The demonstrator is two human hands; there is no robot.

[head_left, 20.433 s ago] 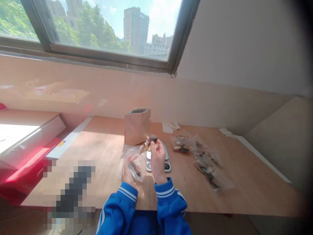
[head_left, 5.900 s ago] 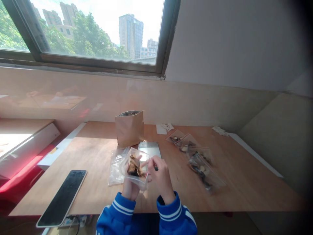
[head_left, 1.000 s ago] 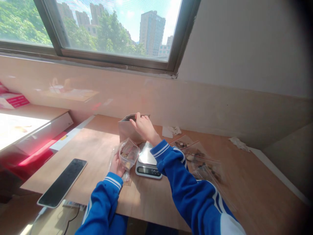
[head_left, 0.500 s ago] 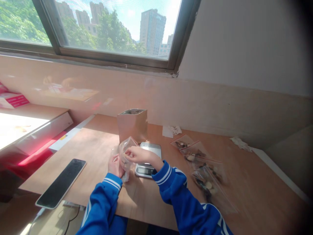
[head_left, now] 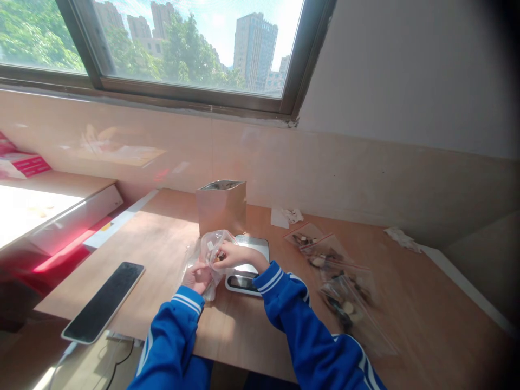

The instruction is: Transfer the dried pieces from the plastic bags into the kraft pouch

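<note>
My left hand [head_left: 198, 277] is closed on a clear plastic bag [head_left: 219, 236], whose mouth stands open beside the kitchen scale. At that mouth my right hand [head_left: 232, 255] has its fingers bent together around small dark and brown pieces [head_left: 220, 256]; exactly what they are is too small to make out. The kitchen scale [head_left: 244, 281], with a silver top and a dark display, lies partly under my right wrist. Just behind the bag, a brown stand-up pouch [head_left: 222, 208] stands upright with its top open.
Several clear zip bags [head_left: 345, 292] with dark and pale pieces overlap on the right. Crumpled white paper [head_left: 286, 216] lies near the wall, more paper [head_left: 403, 239] farther right. A phone [head_left: 103, 303] with a cable lies at the table's left front edge.
The plastic bag's mouth has opened wider and a small white square shows at it. My right hand has shifted slightly right, and dark and brown pieces now show at its fingertips.
</note>
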